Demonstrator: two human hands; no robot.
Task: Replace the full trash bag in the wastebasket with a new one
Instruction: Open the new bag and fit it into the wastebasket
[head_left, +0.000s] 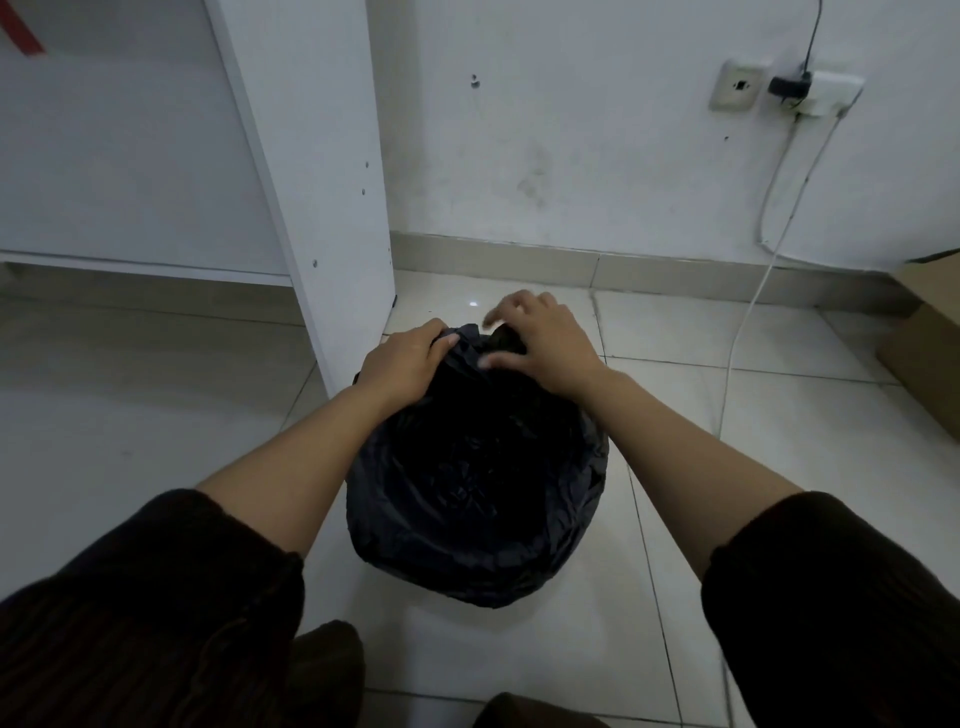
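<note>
Head view, left hand (402, 364) gripping trash bag (478, 467) far rim, right hand (540, 343) blurred, grip unclear

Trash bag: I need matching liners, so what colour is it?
Black, plain and crinkled; the trash bag shows in the head view, the only one.

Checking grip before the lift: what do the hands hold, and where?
Left hand grips the black trash bag at its far rim; right hand blurred, hold unclear.
</note>
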